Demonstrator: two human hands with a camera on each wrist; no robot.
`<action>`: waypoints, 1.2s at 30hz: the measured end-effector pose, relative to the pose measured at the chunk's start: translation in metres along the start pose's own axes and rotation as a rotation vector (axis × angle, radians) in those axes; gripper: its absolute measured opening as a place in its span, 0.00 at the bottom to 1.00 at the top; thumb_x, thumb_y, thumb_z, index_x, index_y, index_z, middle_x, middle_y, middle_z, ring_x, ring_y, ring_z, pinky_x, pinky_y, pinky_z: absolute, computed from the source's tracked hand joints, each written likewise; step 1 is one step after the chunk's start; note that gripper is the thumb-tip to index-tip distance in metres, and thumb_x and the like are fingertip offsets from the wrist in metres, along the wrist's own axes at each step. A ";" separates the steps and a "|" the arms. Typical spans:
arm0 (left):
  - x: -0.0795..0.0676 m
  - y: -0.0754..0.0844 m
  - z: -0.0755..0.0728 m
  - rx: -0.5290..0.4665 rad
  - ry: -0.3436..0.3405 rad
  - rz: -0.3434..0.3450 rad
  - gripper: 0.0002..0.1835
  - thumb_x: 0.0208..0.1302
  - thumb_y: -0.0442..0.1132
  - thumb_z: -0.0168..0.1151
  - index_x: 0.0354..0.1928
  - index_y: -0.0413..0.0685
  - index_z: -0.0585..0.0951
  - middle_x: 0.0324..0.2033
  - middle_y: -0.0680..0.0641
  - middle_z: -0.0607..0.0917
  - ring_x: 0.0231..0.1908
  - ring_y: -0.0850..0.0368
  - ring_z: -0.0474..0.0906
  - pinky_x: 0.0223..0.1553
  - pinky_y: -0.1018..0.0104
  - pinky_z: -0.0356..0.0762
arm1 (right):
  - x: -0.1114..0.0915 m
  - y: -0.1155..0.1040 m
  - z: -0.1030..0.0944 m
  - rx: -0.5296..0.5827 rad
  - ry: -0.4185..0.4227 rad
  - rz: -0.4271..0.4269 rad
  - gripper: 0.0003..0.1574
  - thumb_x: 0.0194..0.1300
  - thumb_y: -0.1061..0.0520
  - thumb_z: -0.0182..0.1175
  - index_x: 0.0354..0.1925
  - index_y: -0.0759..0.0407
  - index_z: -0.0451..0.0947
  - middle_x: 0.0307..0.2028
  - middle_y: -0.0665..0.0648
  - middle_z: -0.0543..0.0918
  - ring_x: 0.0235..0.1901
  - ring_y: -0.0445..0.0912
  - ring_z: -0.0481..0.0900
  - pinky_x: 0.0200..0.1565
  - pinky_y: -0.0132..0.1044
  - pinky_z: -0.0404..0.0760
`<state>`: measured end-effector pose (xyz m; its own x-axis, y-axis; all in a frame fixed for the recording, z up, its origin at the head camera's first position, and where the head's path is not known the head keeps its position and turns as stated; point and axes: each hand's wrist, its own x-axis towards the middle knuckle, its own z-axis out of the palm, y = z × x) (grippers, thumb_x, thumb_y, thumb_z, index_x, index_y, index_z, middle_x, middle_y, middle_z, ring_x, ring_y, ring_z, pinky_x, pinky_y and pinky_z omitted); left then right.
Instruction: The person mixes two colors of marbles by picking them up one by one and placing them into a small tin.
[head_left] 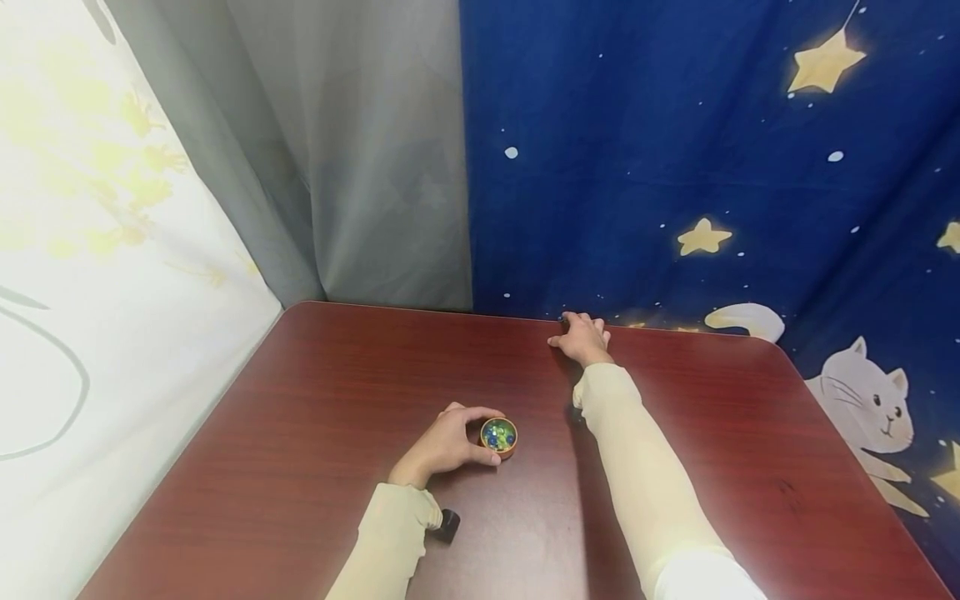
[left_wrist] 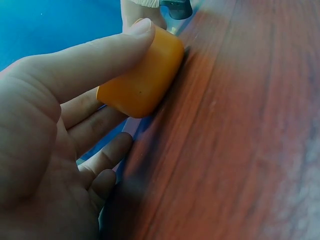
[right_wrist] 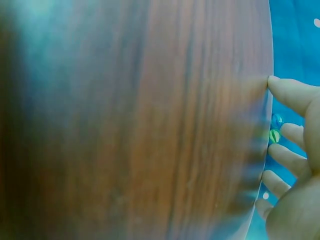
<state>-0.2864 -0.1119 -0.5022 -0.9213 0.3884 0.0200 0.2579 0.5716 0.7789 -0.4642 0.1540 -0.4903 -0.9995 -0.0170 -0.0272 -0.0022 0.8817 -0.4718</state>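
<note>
A small round orange bowl [head_left: 509, 454] stands on the table, with several blue and green marbles [head_left: 498, 434] inside. My left hand [head_left: 448, 439] holds it from the left, thumb and index finger around its sides. In the left wrist view, the thumb presses the orange wall [left_wrist: 150, 75] while the lower fingers sit apart from it. My right hand [head_left: 583, 339] reaches to the table's far edge with fingers spread. Close to those fingers, in the right wrist view, are a blue marble [right_wrist: 277, 120] and a green marble [right_wrist: 274, 136]; whether the fingers touch them I cannot tell.
The reddish-brown wooden table [head_left: 337, 375] spreads beneath both hands. Behind its far edge hang a grey curtain [head_left: 390, 167] and a blue star-patterned curtain [head_left: 585, 183]. White patterned fabric [head_left: 150, 317] lines the left side.
</note>
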 end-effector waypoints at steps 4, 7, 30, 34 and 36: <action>0.000 0.001 0.000 0.000 -0.001 -0.001 0.34 0.37 0.48 0.83 0.54 0.65 0.83 0.38 0.57 0.77 0.44 0.56 0.67 0.45 0.57 0.69 | -0.001 0.000 0.000 0.006 0.013 0.001 0.43 0.61 0.46 0.66 0.69 0.57 0.64 0.65 0.64 0.66 0.60 0.63 0.56 0.56 0.58 0.55; 0.000 0.001 0.001 0.000 -0.004 -0.006 0.34 0.37 0.48 0.83 0.54 0.65 0.83 0.38 0.57 0.77 0.43 0.57 0.67 0.45 0.57 0.69 | -0.001 0.001 0.000 0.009 0.021 0.000 0.42 0.60 0.47 0.66 0.68 0.57 0.65 0.64 0.64 0.67 0.60 0.63 0.57 0.55 0.58 0.55; 0.000 0.001 0.001 0.000 -0.001 -0.002 0.34 0.37 0.47 0.83 0.54 0.64 0.83 0.37 0.56 0.77 0.43 0.56 0.66 0.45 0.57 0.68 | -0.003 0.002 0.000 0.010 0.065 -0.012 0.33 0.61 0.50 0.66 0.63 0.55 0.72 0.59 0.63 0.73 0.57 0.61 0.60 0.52 0.56 0.57; 0.000 0.001 0.000 0.003 0.002 0.000 0.34 0.38 0.46 0.83 0.54 0.64 0.83 0.37 0.56 0.77 0.43 0.56 0.66 0.45 0.57 0.68 | -0.004 0.002 0.000 0.002 0.083 -0.027 0.28 0.61 0.52 0.66 0.59 0.56 0.76 0.55 0.62 0.76 0.55 0.61 0.62 0.51 0.55 0.58; -0.001 0.001 0.000 0.003 0.005 0.002 0.34 0.38 0.47 0.83 0.54 0.64 0.83 0.38 0.56 0.77 0.43 0.56 0.66 0.44 0.56 0.68 | -0.005 0.001 0.000 0.003 0.095 -0.031 0.24 0.61 0.54 0.65 0.56 0.55 0.78 0.52 0.62 0.78 0.53 0.60 0.63 0.51 0.54 0.58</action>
<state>-0.2856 -0.1117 -0.5011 -0.9221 0.3861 0.0250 0.2610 0.5731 0.7768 -0.4597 0.1554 -0.4906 -0.9974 0.0004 0.0714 -0.0336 0.8798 -0.4741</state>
